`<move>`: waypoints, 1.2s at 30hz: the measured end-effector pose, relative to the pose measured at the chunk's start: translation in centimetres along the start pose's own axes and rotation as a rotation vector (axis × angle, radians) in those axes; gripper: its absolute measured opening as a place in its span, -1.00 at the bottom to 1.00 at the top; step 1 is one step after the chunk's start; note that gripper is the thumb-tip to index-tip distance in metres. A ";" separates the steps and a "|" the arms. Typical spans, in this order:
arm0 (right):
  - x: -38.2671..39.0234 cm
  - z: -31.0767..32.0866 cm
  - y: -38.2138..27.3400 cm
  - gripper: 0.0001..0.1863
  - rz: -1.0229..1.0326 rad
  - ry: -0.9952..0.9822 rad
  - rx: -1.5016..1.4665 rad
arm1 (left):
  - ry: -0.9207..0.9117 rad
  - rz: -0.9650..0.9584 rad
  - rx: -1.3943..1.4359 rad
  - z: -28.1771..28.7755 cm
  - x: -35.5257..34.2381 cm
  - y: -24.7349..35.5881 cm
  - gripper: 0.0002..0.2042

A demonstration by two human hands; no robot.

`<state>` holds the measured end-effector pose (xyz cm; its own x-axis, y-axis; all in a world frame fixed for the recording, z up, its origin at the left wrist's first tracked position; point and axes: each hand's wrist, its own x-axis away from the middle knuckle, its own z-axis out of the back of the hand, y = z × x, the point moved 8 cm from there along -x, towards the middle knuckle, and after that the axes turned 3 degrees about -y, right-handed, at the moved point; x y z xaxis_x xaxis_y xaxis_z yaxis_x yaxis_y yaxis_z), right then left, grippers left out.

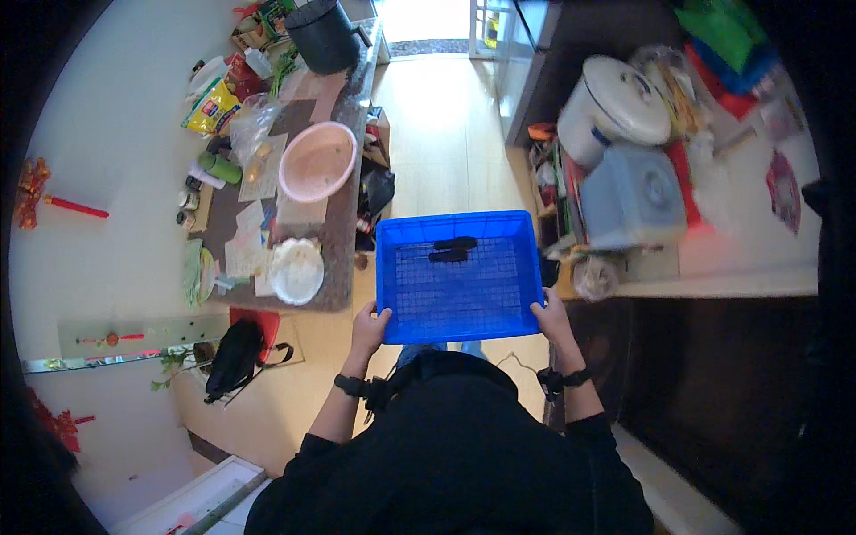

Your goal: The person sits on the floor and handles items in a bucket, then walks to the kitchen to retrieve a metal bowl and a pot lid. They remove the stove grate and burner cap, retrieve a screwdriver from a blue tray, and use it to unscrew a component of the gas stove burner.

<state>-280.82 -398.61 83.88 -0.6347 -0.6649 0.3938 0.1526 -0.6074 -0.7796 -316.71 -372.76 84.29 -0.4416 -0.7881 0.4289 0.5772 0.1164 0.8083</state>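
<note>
In front of my body is a shallow blue plastic crate with a grid-patterned floor. My left hand grips its near left corner, the thumb over the rim. On the near right corner, my right hand is closed round the rim in the same way. Two slim things with black handles lie inside by the far wall: one black-handled thing and, just nearer, another black-handled thing. Thin shafts seem to reach left from them, too faint to name the kind. Most of my fingers are hidden under the crate.
At left, a dark-topped table carries a pink basin, a white scalloped bowl and a dark bucket. A black bag rests on a red chair. Right, a counter holds a white lidded bucket and a grey-blue container.
</note>
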 end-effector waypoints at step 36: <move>-136.6 12.2 -61.5 -0.40 0.223 0.048 0.149 | 0.215 -0.022 0.223 9.5 -128.4 58.0 -0.56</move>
<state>-194.27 -275.72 83.93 -0.6076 -0.7701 0.1944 0.3998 -0.5080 -0.7630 -233.06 -259.11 79.93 -0.2832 -0.8991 0.3339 0.3934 0.2086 0.8954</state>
